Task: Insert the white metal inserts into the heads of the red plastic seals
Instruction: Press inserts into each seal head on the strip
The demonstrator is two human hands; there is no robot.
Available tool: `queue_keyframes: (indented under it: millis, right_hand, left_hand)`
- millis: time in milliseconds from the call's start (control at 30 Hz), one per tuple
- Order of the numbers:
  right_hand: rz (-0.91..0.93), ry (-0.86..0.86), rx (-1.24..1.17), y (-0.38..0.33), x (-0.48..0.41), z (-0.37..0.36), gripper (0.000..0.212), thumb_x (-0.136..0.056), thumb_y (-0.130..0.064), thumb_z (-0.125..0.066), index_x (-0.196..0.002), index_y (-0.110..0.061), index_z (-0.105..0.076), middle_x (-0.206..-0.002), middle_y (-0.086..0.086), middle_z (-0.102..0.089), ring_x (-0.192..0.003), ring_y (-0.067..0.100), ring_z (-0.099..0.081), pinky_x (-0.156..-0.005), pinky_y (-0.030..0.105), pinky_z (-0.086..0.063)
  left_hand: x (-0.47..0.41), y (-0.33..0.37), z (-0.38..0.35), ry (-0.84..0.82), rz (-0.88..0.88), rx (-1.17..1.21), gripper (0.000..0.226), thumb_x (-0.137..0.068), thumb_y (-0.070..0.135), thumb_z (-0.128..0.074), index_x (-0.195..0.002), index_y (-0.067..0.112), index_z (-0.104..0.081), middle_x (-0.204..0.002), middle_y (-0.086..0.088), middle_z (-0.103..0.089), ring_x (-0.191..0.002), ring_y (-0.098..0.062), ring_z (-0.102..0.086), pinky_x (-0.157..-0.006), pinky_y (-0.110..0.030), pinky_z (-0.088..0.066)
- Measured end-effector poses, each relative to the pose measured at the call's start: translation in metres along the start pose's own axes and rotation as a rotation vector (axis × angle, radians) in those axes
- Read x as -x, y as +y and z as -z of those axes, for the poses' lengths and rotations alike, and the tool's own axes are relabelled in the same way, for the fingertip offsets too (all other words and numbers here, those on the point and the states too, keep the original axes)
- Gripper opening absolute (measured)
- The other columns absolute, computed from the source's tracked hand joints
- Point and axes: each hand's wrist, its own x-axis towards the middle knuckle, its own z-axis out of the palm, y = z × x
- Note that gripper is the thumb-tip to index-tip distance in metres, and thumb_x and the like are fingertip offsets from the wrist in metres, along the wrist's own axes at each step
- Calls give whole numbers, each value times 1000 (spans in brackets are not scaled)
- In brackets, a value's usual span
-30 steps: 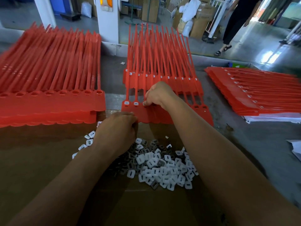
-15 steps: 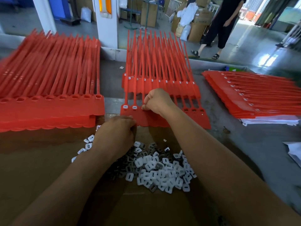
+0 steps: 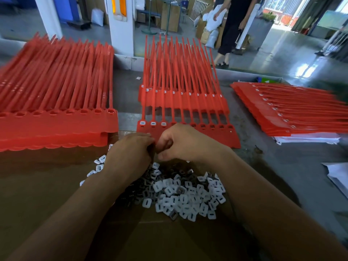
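Observation:
A strip of red plastic seals [image 3: 188, 136] lies in the middle, its row of heads facing me. The three leftmost heads [image 3: 153, 123] carry white inserts; the heads to the right show dark holes. A pile of white metal inserts [image 3: 188, 193] lies on brown cardboard in front of the strip. My left hand [image 3: 131, 155] is curled knuckles up just above the pile's far edge. My right hand [image 3: 180, 142] is curled over the strip's front edge, and its fingertips pinch against the left hand's fingertips. What they hold between them is hidden.
A thick stack of red seals with empty heads [image 3: 56, 125] fills the left. Filled strips [image 3: 286, 113] are stacked at the right on white paper. A further strip [image 3: 180, 98] lies behind the middle one. A person in black [image 3: 233, 27] walks on the floor beyond the table.
My right hand left the seal heads and came back to meet my left hand. A third head now holds a white insert. My left hand rose slightly from the pile.

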Motion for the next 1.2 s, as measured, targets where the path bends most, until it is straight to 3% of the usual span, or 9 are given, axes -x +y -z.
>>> queue_keyframes:
  millis: [200,333,500,667,1000,1133,1200]
  right_hand:
    - [26,-60,52,0,5,-2,16,-79,-21,-72,-94,-18,-71,-90,-12,-64,-91,7,-59,-86,26,-48]
    - [45,-66,-28,8,16,1,12,-77,-20,-73,-79,-30,-67,-80,-16,-64,-79,-3,-60,-76,18,-49]
    - [68,-159,6,10,28,3,15,-75,-25,-76,-74,-34,-63,-72,-20,-61,-69,-14,-55,-66,10,-45]
    - [68,-202,41,5,29,-4,18,-73,-31,-76,-78,-34,-60,-74,-18,-59,-66,-14,-53,-57,6,-41]
    - [132,-119,24,4,27,-10,14,-79,-21,-71,-75,-26,-60,-72,-17,-56,-65,-13,-50,-61,5,-41]
    - [104,-66,-46,8,27,-6,7,-81,-21,-69,-77,-22,-64,-73,-14,-61,-70,-4,-57,-73,22,-51]
    - [94,-17,-46,10,27,-5,6,-82,-21,-68,-79,-22,-64,-75,-12,-62,-72,1,-59,-70,20,-49]
  left_hand:
    - [-1,-1,1,-37,10,-13,35,-83,9,-47,-110,21,-66,-126,2,-57,-114,-18,-51,-89,-31,-42]
    - [-2,0,-1,-15,33,-25,45,-84,6,-45,-124,21,-58,-139,4,-47,-127,-16,-42,-100,-31,-36]
    - [-3,0,-3,-5,34,-38,45,-84,5,-44,-125,20,-57,-139,5,-47,-127,-16,-42,-101,-31,-37]
    - [-3,-1,-4,1,21,-38,44,-85,6,-43,-124,19,-58,-140,4,-46,-128,-15,-41,-102,-30,-35]
    - [-3,-1,-3,3,11,-41,41,-86,6,-43,-122,16,-59,-138,2,-48,-126,-16,-43,-102,-31,-37]
    - [-3,-1,-2,1,11,-42,41,-86,7,-43,-122,16,-59,-138,2,-48,-126,-17,-43,-102,-31,-37]
    - [-3,-1,-2,0,12,-43,41,-86,7,-43,-123,16,-58,-138,2,-48,-125,-17,-44,-101,-31,-36]
